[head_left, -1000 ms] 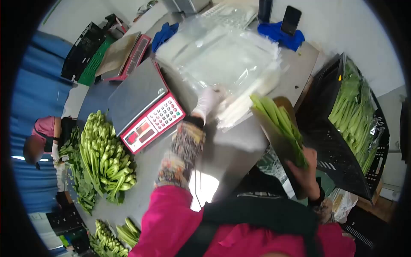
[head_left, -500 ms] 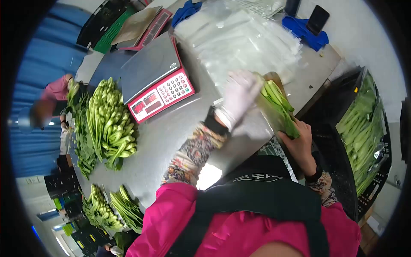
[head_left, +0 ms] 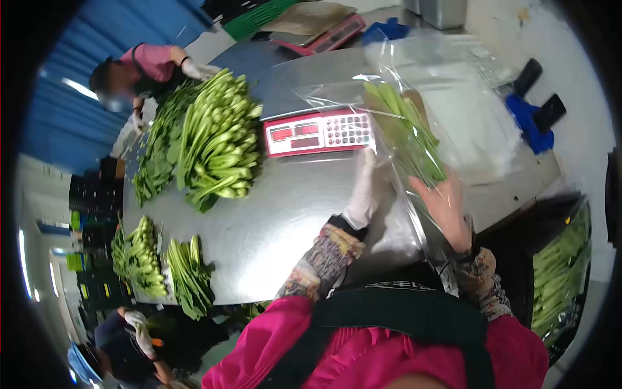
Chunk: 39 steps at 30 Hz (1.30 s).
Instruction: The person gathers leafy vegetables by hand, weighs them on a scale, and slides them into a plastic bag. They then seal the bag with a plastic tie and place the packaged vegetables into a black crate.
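A clear plastic bag [head_left: 391, 68] is spread in front of me, with a bundle of leafy greens [head_left: 405, 126] inside it, pale stalks pointing away from me. My right hand [head_left: 447, 211], bare, grips the leafy lower end of the bundle, and bag film overlaps it. White-gloved, my left hand [head_left: 364, 198] is at the bag's left edge with its fingers closed on the film; the fingertips are partly hidden. Just beyond that hand stands a red scale [head_left: 317, 134] with lit digits, its plate partly covered by the bag.
A large pile of greens [head_left: 220, 142] lies left on the metal table [head_left: 291, 201], with smaller bunches [head_left: 188, 269] nearer. A stack of plastic bags [head_left: 466, 123] and phones [head_left: 549, 111] are at right. A crate of greens [head_left: 560, 279] stands lower right. Two co-workers [head_left: 152, 65] are at left.
The plastic bag has come up off the stack and now surrounds the greens. My left hand has moved down to the bag's edge. My view has turned left, showing more of the co-workers.
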Motion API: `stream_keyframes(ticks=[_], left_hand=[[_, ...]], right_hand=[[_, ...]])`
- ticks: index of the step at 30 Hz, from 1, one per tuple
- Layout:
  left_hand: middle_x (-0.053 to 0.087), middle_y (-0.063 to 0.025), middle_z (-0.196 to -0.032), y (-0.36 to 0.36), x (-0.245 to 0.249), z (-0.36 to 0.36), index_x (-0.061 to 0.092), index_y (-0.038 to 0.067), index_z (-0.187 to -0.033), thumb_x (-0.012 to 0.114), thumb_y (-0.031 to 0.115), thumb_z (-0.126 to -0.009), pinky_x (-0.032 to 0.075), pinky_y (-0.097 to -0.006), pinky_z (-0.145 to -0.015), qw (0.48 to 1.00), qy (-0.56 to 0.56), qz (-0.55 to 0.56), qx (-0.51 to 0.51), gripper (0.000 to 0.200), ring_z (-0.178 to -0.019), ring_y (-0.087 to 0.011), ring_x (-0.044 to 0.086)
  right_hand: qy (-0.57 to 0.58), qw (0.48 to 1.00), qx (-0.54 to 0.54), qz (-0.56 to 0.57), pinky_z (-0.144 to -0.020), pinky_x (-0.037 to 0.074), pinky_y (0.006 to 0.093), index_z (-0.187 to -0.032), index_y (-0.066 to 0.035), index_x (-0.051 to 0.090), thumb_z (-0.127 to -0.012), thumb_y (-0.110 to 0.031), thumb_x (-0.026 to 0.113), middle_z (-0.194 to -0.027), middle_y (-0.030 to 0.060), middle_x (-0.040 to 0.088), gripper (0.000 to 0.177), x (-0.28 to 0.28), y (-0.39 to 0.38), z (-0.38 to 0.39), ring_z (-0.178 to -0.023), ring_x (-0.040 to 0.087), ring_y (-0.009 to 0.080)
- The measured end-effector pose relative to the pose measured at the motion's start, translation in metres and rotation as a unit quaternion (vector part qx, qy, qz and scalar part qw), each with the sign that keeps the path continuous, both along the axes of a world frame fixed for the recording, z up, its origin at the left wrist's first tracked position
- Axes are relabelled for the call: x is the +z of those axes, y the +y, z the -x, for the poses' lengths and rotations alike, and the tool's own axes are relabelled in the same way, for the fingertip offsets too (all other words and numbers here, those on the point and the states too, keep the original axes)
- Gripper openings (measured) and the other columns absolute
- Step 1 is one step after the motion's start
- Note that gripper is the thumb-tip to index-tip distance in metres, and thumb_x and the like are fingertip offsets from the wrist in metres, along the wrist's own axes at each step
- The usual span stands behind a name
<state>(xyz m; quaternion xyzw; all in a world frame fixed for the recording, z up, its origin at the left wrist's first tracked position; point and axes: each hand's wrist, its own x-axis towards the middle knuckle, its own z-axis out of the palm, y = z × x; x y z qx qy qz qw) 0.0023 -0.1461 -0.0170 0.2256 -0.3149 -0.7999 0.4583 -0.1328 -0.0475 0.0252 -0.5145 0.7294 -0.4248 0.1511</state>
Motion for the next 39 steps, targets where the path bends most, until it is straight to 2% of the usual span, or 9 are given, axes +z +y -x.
stream_keyframes(ticks=[13,20,24,25,29,31,35,37,39], left_hand=[[0.049,-0.005,-0.128,-0.114,-0.042,-0.022,0.038,0.017,-0.135,0.046,0.058,-0.088,0.042,-0.0418,-0.094,0.899,0.335,-0.214,-0.183,0.062,-0.115,-0.0204,0.05],[0.051,-0.0121,-0.122,-0.083,-0.031,-0.106,0.038,0.002,-0.131,0.044,0.035,-0.096,0.042,-0.038,-0.096,0.995,0.06,-0.07,0.049,0.049,-0.112,-0.0227,0.05],[0.057,-0.0146,-0.118,-0.057,-0.04,-0.153,0.037,-0.001,-0.134,0.06,0.003,-0.086,0.046,-0.0334,-0.093,0.973,-0.159,0.032,0.167,0.054,-0.112,-0.0214,0.054],[0.037,-0.0212,-0.137,-0.058,-0.014,-0.162,0.034,0.002,-0.136,0.066,0.006,-0.08,0.034,-0.0488,-0.104,0.85,-0.449,0.241,0.134,0.065,-0.124,-0.033,0.042],[0.029,-0.0178,-0.145,-0.084,0.022,-0.119,0.028,0.009,-0.142,0.07,0.011,-0.072,0.022,-0.0467,-0.11,0.565,-0.569,0.564,0.195,0.082,-0.136,-0.0344,0.023],[0.048,-0.0116,-0.132,-0.099,0.049,-0.095,0.046,0.012,-0.132,0.067,0.01,-0.074,0.028,-0.0444,-0.108,0.451,-0.561,0.674,0.167,0.062,-0.126,-0.0293,0.042],[0.069,-0.0044,-0.082,-0.127,0.061,-0.063,0.069,0.012,-0.086,0.061,0.001,-0.077,0.043,-0.0435,-0.097,0.631,-0.365,0.644,0.233,0.017,-0.082,-0.024,0.066],[0.068,-0.0065,-0.081,-0.12,0.108,-0.071,0.069,0.009,-0.09,0.058,-0.004,-0.078,0.049,-0.036,-0.088,0.649,-0.304,0.625,0.309,0.021,-0.077,-0.0209,0.066],[0.067,-0.0068,-0.078,-0.092,0.158,-0.094,0.069,0.007,-0.091,0.06,-0.007,-0.074,0.051,-0.0272,-0.073,0.803,-0.208,0.506,0.235,0.024,-0.068,-0.0137,0.062]], right_hand=[[0.352,0.922,0.097,-0.132,-0.088,0.037,0.0423,-0.125,-0.014,0.054,-0.078,-0.034,0.065,-0.112,0.0176,0.052,0.053,0.041,-0.269,-0.084,-0.106,0.049,0.0333],[0.156,0.936,0.241,0.205,-0.099,0.039,0.0417,-0.124,0.003,0.049,-0.082,-0.001,0.06,-0.134,0.0218,0.044,0.043,0.019,-0.142,-0.039,-0.12,0.047,0.0375],[0.183,0.97,0.141,0.071,-0.097,0.041,0.0418,-0.108,0.002,0.058,-0.081,0.008,0.055,-0.122,0.0168,0.054,0.028,-0.035,-0.037,0.001,-0.118,0.049,0.0354],[0.18,0.973,0.123,0.069,-0.096,0.041,0.0426,-0.106,0.002,0.059,-0.079,0.009,0.054,-0.121,0.0162,0.055,0.028,-0.038,-0.027,0.004,-0.117,0.049,0.0359],[0.246,0.955,0.148,0.073,-0.094,0.043,0.0404,-0.105,0.001,0.059,-0.081,0.006,0.054,-0.119,0.0157,0.056,0.026,-0.005,-0.043,-0.002,-0.116,0.05,0.0348],[0.241,0.951,0.177,0.083,-0.09,0.045,0.038,-0.108,0.0,0.059,-0.081,0.005,0.054,-0.115,0.0157,0.058,0.028,0.001,-0.064,0.001,-0.11,0.054,0.0338],[0.185,0.965,0.171,-0.076,-0.082,0.045,0.0284,-0.115,0.0,0.058,-0.087,-0.004,0.052,-0.095,0.0122,0.065,0.03,0.039,-0.1,0.016,-0.091,0.061,0.022],[0.06,0.97,0.211,0.106,-0.081,0.044,0.0257,-0.115,0.0,0.06,-0.091,-0.014,0.052,-0.094,0.0085,0.066,0.029,0.09,-0.111,0.017,-0.09,0.059,0.0155],[0.153,0.965,0.194,0.089,-0.075,0.044,0.0239,-0.109,0.001,0.061,-0.09,-0.012,0.052,-0.093,0.0071,0.066,0.026,0.172,-0.095,-0.01,-0.084,0.056,0.0098]])
